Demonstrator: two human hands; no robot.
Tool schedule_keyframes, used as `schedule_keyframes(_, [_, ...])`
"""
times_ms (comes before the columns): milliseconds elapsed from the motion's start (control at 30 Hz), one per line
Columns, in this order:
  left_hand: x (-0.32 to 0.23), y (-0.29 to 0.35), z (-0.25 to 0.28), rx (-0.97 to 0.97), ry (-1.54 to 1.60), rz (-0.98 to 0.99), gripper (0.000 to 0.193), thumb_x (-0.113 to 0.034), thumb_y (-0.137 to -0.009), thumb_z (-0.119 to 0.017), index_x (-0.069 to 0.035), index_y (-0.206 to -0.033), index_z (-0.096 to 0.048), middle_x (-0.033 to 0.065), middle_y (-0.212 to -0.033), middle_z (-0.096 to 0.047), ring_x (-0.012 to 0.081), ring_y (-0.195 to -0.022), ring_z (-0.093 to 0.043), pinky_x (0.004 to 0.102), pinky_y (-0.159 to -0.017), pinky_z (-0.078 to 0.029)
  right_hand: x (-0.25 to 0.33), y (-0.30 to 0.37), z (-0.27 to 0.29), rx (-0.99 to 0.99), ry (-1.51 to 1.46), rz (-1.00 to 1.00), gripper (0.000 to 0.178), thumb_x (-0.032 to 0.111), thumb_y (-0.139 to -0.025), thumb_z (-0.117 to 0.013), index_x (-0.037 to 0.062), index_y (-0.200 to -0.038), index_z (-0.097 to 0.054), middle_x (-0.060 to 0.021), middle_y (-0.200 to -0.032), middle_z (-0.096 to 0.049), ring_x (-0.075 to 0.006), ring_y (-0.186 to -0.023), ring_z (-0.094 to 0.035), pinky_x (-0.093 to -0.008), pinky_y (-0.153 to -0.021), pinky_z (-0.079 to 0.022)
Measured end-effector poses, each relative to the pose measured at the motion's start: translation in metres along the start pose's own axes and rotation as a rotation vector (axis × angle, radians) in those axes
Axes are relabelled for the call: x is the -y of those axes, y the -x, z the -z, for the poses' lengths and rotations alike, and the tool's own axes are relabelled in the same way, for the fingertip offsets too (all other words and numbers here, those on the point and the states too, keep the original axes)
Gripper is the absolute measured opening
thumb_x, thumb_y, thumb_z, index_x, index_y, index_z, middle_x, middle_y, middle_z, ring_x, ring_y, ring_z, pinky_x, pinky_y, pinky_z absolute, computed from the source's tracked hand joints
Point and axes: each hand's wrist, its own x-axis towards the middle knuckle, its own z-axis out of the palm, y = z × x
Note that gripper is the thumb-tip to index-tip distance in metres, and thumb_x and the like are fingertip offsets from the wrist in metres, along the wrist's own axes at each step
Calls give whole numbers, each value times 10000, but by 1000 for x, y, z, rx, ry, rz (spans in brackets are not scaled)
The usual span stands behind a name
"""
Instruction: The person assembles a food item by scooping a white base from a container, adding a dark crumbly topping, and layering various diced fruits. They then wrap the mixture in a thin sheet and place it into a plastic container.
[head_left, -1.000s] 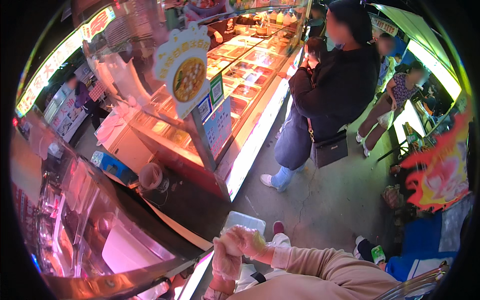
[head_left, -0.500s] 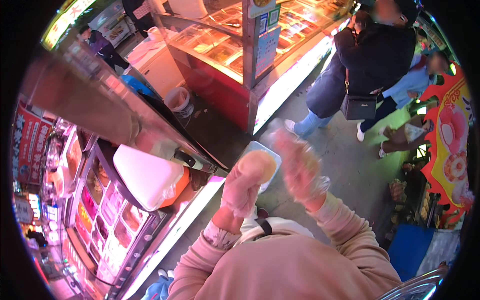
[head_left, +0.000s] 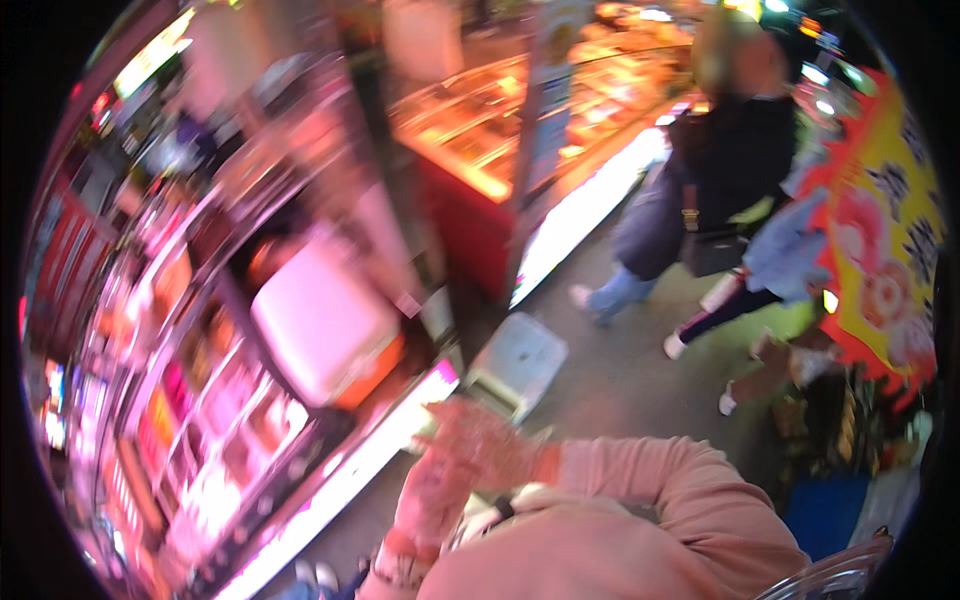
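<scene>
1. The right hand (head_left: 487, 447) and left hand (head_left: 432, 497) meet in front of the chest, both in thin clear gloves, touching each other.
2. The picture is motion-blurred; I cannot tell whether either hand is open or closed, or whether anything is held.
3. Pink sleeves (head_left: 640, 470) cover both arms.
4. Just beyond the hands, a pale stool (head_left: 520, 358) stands on the floor (head_left: 630, 380).
5. To the left runs a lit display case (head_left: 230, 420) with a white tray (head_left: 320, 320) on top.
6. Further off stands a red case (head_left: 500, 140) with warm lighting.
7. A person in a dark coat (head_left: 730, 160) stands to its right, near a yellow-red banner (head_left: 885, 250).
</scene>
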Motion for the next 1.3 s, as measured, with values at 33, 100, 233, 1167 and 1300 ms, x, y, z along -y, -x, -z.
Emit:
schedule_keyframes(33, [-11,16,22,5,-33,-1,645,172,-789,-501,34,-1419,-479,99,-1330,-586,217,-1236,-566,330,-1044,-446,14,-17,-6,-37,40,66,578,336,-983,-583,120,-1510,-485,-247,-1576,-367,-426,-1411,-410,-545,-1146,-343])
schedule_keyframes(100, [-33,45,59,19,-96,28,714,145,-777,-503,33,-1478,-430,99,-1379,-571,219,-1271,-553,335,-1088,-418,35,-50,-19,54,-16,76,590,343,-978,-602,84,-1495,-488,-264,-1601,-331,-416,-1418,-406,-518,-1141,-357])
schedule_keyframes(233, [-95,111,111,24,167,-108,792,119,-731,-521,34,-1510,-401,106,-1436,-545,227,-1339,-519,351,-1141,-382,70,-122,-86,26,-843,15,698,466,-1049,-470,69,-1603,-323,-208,-1643,-312,-389,-1562,-184,-490,-1251,-164])
schedule_keyframes(1167, [-260,172,246,-70,600,-557,657,-450,-1071,-456,-72,-1589,-310,175,-1615,-351,363,-1428,-429,522,-1183,-368,124,-324,-250,182,-472,151,736,579,-1046,-420,149,-1627,-283,-218,-1699,-110,-386,-1569,-141,-532,-1249,-133])
schedule_keyframes(1300, [-258,158,247,-114,498,-597,624,-425,-1065,-479,-58,-1550,-339,189,-1556,-393,363,-1381,-458,507,-1128,-409,112,-334,-251,252,-368,267,695,545,-1046,-451,208,-1631,-282,-201,-1705,-104,-393,-1569,-135,-523,-1257,-124])
